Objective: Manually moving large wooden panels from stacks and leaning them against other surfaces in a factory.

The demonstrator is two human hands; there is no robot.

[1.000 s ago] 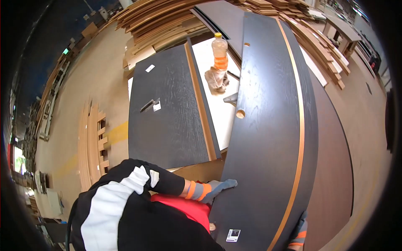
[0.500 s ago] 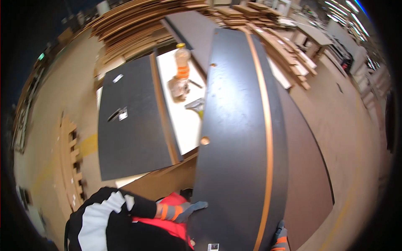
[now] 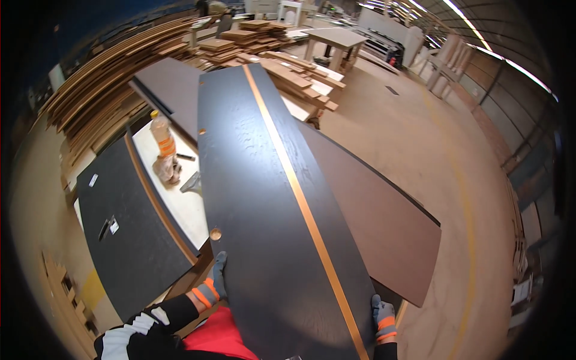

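At edges of long dark woodgrain panel [image 3: 270,210]: gloved hands [image 3: 217,277] gripping.

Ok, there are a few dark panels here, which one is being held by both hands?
The long dark panel with the orange stripe down its length; the left hand and right hand grip its near edges. The others lie untouched.

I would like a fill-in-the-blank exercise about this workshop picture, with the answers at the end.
1. Both gloved hands, left hand and right hand, grip the near end of a long ____ panel.
2. An ____ stripe runs along the panel.
3. A plastic ____ stands on the pale board to the left.

Answers: black; orange; bottle
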